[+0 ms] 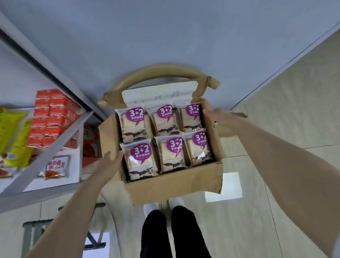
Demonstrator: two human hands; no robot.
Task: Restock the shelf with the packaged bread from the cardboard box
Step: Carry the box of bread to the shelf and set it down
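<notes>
So the cardboard box [174, 185] sat open on a chair [162, 70], with six bread packs [140, 160] lying flat in two rows of three and none on the shelf [54, 146] yet. The left hand [108, 163] was at the box's left wall by the near-left pack, fingers straight and holding nothing. The right hand [215, 114] lay flat against the right wall's top edge, also not gripping. My take: start with that near-left pack and pinch it by the sealed edge so the bread doesn't get squashed. The shelf was just to the left, already carrying orange boxes [52, 117], yellow-green packets [6, 133] and a red snack pack [56, 167], so free room looked tight. The raised box flaps might snag a pack too.
</notes>
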